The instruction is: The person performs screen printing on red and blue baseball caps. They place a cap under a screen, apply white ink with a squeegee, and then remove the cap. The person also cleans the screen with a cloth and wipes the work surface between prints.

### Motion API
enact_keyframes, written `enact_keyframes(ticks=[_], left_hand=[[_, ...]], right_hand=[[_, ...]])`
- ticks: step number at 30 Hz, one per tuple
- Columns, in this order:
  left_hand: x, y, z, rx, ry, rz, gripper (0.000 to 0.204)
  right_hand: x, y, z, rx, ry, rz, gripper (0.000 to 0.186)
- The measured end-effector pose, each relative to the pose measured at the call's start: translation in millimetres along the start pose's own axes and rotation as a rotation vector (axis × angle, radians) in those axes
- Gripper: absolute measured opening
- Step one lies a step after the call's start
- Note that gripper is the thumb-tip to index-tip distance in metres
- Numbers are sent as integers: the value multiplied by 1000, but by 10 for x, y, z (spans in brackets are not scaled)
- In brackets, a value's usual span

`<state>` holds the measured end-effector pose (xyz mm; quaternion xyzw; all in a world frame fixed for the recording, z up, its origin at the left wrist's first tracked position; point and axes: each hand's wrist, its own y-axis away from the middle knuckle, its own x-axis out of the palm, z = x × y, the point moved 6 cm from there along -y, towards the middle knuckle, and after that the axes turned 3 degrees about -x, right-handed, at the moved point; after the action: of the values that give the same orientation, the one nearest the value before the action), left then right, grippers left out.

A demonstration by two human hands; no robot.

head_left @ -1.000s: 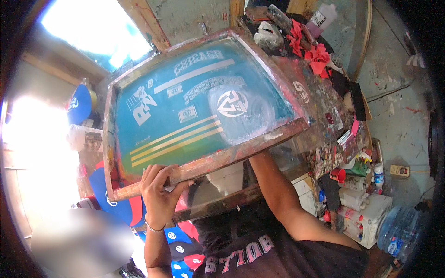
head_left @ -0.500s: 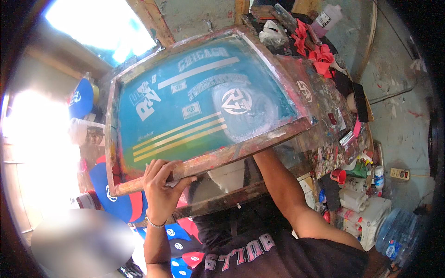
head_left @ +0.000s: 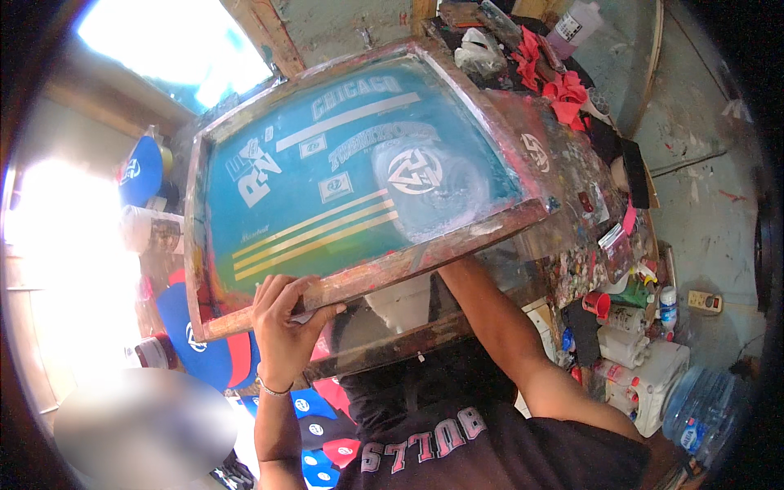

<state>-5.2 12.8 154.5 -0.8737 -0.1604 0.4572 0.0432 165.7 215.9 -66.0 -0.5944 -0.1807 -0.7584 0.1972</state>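
Note:
A wooden-framed silk screen (head_left: 310, 220) with blue-green mesh, white lettering, logos and yellow stripes is tilted over a paint-stained bench (head_left: 588, 245). My left hand (head_left: 286, 327) grips the frame's near bar, fingers curled over it and thumb along its front. My right forearm (head_left: 490, 310) reaches under the screen's near edge at the right; that hand is hidden beneath the frame. A pale panel (head_left: 400, 302) shows below the bar, between my arms.
Blue-and-red caps (head_left: 196, 327) lie at left, several more (head_left: 318, 429) below. Red rags (head_left: 563, 98), a plastic bag (head_left: 478, 53) and a bottle (head_left: 576, 24) crowd the back right. Cans, jugs (head_left: 657, 384) and a water bottle (head_left: 702, 412) stand right. A bright window (head_left: 171, 49) is upper left.
The screen's near edge and my left hand have risen slightly in the picture, along with a small upward shift of the surroundings. The left hand's grip looks the same.

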Motion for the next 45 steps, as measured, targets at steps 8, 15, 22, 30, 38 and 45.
enact_keyframes(ticks=[8, 15, 22, 30, 38, 45], left_hand=[[-22, -20, -17, 17, -4, -9, 46], [20, 11, -3, -8, 11, -7, 45], [18, 13, 12, -45, 21, 12, 47], [55, 19, 47, -61, 22, 24, 47], [43, 9, 28, -60, 20, 37, 45], [54, -10, 16, -32, 50, 19, 44]], right_hand=[[-20, 94, 12, 0, 9, 4, 43], [-37, 254, 71, -4, 23, 6, 44], [-14, 336, 95, -4, 18, 11, 45], [52, 81, 63, 5, -13, 11, 46], [-41, 223, 12, 8, -31, -6, 47], [-61, 159, 135, -3, -16, -3, 48]])
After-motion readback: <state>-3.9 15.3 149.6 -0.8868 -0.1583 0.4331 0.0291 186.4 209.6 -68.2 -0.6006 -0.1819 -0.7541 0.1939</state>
